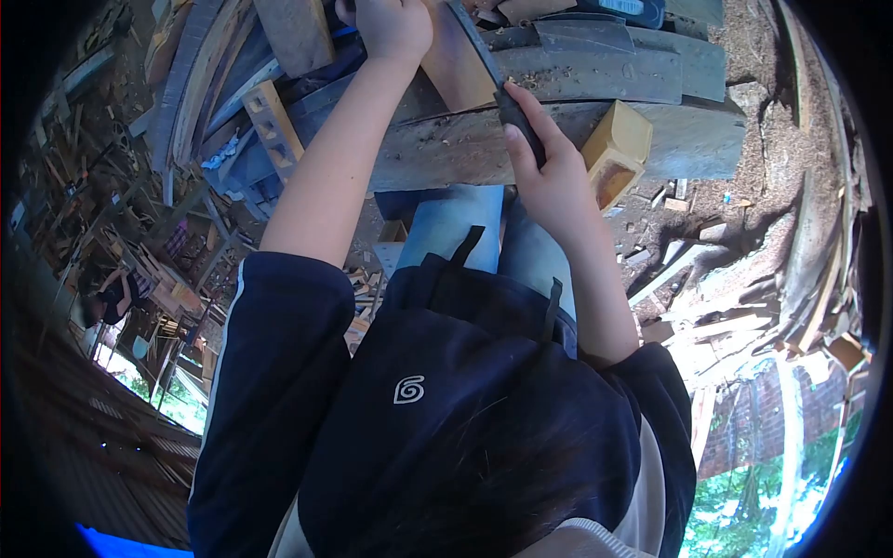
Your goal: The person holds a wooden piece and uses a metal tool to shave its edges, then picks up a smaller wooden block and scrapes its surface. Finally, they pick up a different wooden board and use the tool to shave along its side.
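My right hand [553, 177] is wrapped round the dark handle of a long, narrow file-like tool [480, 48]. Its straight grey blade runs up and left along the edge of a smooth brown wooden board [456, 70]. At the top edge of the view, my left hand [395, 30] is closed beside that board. Its fingers are partly cut off by the frame, so what they grip cannot be made out. Just right of my right hand sits a yellowish wooden block [619, 144] with a dark recess in its near end.
Weathered planks [595, 74] form a work surface above my knees, strewn with shavings. A wooden piece with holes [273, 130] leans at the left, near stacked curved boards [200, 74]. Wood scraps [693, 251] litter the ground at right. Another person [116, 298] is far left.
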{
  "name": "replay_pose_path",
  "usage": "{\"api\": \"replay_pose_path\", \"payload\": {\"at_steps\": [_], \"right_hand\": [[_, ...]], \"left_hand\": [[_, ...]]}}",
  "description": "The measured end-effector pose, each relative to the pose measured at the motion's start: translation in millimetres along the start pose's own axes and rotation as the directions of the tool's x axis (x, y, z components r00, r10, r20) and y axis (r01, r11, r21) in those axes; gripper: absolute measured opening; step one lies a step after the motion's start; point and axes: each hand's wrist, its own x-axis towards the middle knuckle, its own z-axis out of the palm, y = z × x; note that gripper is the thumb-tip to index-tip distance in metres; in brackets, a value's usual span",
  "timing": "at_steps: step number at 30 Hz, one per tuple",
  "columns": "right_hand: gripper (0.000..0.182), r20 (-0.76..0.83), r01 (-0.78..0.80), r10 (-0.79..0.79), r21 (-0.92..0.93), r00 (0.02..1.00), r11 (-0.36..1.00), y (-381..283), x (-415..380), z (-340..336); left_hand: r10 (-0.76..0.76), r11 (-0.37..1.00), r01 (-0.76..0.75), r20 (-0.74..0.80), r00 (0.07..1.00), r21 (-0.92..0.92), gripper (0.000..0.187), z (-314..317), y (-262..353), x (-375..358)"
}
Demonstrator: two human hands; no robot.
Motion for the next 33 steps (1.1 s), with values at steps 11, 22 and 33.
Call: {"api": "replay_pose_path", "payload": {"at_steps": [11,22,33], "right_hand": [[0.046,0.065,-0.031,0.035,-0.062,0.997,0.998,5,8,-9],[0.046,0.066,-0.008,0.011,-0.055,0.998,0.998,-6,8,-12],[0.047,0.031,-0.014,0.014,-0.007,0.999,1.0,-8,11,4]], "left_hand": [[-0.004,0.948,-0.003,0.022,1.0,0.317,0.054,2,1,-1],[-0.069,0.995,0.064,0.057,0.996,0.078,0.054,-3,8,-4],[-0.043,0.992,0.037,0.055,0.998,0.117,0.055,-2,3,-3]]}}
